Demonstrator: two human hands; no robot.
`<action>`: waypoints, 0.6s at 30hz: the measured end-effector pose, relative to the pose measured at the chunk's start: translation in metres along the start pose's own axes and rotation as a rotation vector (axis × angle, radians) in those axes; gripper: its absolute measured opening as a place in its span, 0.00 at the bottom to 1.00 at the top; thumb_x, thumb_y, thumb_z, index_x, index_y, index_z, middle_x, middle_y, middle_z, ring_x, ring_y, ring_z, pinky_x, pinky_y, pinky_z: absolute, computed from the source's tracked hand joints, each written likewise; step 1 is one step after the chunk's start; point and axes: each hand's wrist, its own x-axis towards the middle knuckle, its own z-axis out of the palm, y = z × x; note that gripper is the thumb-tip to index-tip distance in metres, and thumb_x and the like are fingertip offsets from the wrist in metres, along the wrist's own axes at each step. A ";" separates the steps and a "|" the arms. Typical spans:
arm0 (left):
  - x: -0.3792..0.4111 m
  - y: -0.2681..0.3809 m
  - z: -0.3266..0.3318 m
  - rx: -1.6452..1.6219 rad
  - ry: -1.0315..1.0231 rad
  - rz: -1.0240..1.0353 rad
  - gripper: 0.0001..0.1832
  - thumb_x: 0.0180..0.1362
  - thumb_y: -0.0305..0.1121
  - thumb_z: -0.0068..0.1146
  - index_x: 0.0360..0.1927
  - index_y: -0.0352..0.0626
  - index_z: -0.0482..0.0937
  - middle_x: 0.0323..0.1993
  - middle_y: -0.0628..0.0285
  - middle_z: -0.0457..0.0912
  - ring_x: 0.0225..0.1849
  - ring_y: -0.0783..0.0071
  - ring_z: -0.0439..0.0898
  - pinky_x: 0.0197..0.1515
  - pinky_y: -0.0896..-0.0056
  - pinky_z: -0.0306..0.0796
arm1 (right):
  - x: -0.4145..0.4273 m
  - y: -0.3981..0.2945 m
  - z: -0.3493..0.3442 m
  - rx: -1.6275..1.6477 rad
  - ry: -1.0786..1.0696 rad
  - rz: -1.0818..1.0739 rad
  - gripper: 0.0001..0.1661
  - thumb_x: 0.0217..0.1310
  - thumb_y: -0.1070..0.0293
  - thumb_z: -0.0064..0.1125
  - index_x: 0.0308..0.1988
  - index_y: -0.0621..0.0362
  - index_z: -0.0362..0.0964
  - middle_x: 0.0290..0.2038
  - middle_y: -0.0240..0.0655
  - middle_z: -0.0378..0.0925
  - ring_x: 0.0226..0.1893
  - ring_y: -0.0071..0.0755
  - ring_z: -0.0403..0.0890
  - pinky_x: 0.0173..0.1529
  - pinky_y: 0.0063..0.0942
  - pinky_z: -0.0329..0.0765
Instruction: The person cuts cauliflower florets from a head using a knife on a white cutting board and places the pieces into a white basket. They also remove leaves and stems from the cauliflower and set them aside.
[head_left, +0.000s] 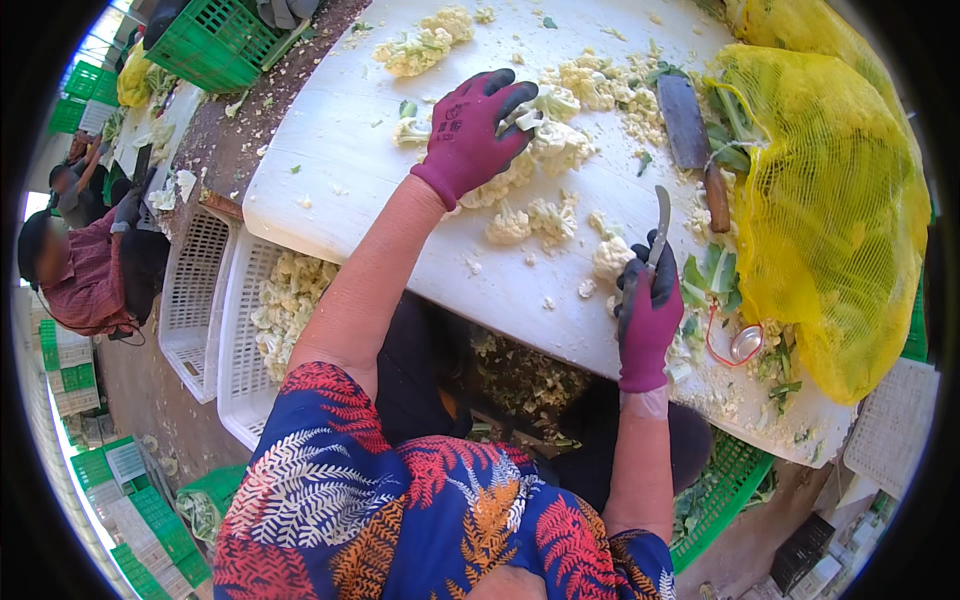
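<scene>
My left hand (480, 135), in a maroon glove with dark fingertips, rests on cauliflower florets (559, 146) on the white board; its fingers curl over a cut piece. My right hand (651, 307), gloved the same way, grips a small knife with a curved blade (663, 214), pointing away from me. Beside that hand lies a floret (612, 258). Other florets (508, 225) lie between my hands, and a larger piece (424, 45) lies farther up the board. A cleaver with a wooden handle (717, 199) lies right of the crumbs.
A yellow mesh sack (832, 202) fills the board's right side, near a small metal cup (747, 343) on a red cord. White crates (244, 397), one holding florets, stand at the lower left. A green basket (724, 502) stands below right. A co-worker (90, 270) sits far left.
</scene>
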 end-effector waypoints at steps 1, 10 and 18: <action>0.003 -0.004 -0.002 0.068 0.013 0.011 0.25 0.53 0.32 0.64 0.57 0.52 0.79 0.55 0.56 0.79 0.57 0.55 0.77 0.60 0.59 0.71 | -0.002 0.005 0.001 -0.133 0.022 -0.132 0.28 0.68 0.70 0.53 0.65 0.65 0.64 0.51 0.38 0.77 0.38 0.26 0.80 0.39 0.23 0.78; 0.014 -0.037 0.023 0.202 -0.246 -0.093 0.30 0.59 0.55 0.56 0.64 0.60 0.74 0.61 0.62 0.77 0.63 0.60 0.73 0.67 0.56 0.56 | 0.048 0.010 0.053 0.104 -0.076 0.037 0.28 0.69 0.62 0.56 0.64 0.58 0.67 0.49 0.28 0.77 0.36 0.16 0.73 0.37 0.19 0.73; 0.019 -0.023 0.033 -0.134 -0.297 -0.102 0.25 0.59 0.49 0.58 0.60 0.59 0.78 0.57 0.58 0.79 0.58 0.55 0.77 0.63 0.59 0.66 | 0.063 -0.035 0.099 0.396 -0.214 0.256 0.27 0.67 0.61 0.58 0.62 0.54 0.67 0.34 0.24 0.74 0.30 0.17 0.73 0.32 0.19 0.73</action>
